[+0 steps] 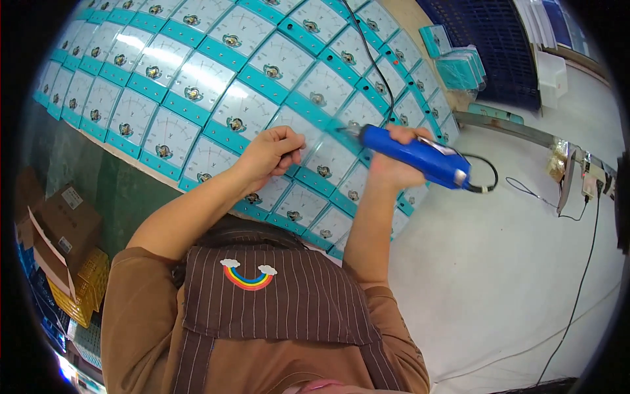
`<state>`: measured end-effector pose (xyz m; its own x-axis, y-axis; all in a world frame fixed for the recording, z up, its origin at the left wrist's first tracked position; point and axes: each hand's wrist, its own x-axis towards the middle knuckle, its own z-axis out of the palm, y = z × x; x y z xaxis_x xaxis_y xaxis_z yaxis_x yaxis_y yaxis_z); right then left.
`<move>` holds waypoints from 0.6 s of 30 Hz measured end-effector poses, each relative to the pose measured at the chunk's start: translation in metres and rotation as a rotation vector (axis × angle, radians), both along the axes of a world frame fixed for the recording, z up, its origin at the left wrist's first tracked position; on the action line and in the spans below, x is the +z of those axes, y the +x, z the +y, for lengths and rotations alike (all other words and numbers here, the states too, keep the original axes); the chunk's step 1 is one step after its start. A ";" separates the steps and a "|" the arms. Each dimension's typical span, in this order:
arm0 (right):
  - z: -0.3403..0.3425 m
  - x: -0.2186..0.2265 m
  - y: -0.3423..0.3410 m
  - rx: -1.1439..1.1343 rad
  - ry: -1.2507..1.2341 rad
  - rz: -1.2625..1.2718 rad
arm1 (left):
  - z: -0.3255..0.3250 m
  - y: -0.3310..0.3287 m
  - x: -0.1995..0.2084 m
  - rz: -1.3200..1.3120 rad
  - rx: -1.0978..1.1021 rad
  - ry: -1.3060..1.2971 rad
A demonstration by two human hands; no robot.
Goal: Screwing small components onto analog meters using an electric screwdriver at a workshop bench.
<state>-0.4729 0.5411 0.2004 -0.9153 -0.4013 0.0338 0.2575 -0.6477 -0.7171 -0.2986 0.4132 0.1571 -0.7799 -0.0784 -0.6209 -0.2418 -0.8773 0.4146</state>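
My right hand [397, 169] is wrapped round a blue electric screwdriver [419, 156], held slantwise over the right part of the rows of meters. Its tip points left, smeared by motion, above a teal-edged panel meter. From the back of the tool a black cord loops. Left of it, my left hand [279, 152] hovers over the meters with its fingers curled together; whatever they pinch is too small or hidden to name. Beneath both hands, analog panel meters [174, 134] with white dials and teal bases lie in close rows.
Teal meters in clear wrap [459, 69] lie at the far right, near a dark blue crate [489, 49]. A metal bar [515, 130] and a power socket [594, 177] with cords are at the right. Cardboard boxes [72, 210] and a yellow crate [85, 285] stand at the left.
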 end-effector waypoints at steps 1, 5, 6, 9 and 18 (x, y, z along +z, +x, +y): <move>0.003 0.008 -0.002 0.045 -0.096 -0.043 | -0.001 -0.001 -0.002 -0.003 0.007 -0.001; -0.010 0.029 0.025 0.351 -0.240 -0.099 | -0.002 -0.003 0.003 0.026 0.039 0.131; -0.015 0.027 0.032 0.362 -0.237 -0.097 | -0.005 -0.001 0.005 0.047 0.023 0.178; -0.025 0.021 0.041 0.394 -0.233 -0.145 | -0.021 0.003 0.009 0.044 -0.076 0.094; -0.088 -0.001 0.037 0.228 0.031 0.278 | -0.031 0.020 0.005 -0.047 0.127 -0.055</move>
<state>-0.4355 0.4534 0.1998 -0.7596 -0.5989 0.2538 0.1852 -0.5731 -0.7983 -0.2789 0.3818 0.1619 -0.7318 -0.2100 -0.6483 -0.1501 -0.8783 0.4539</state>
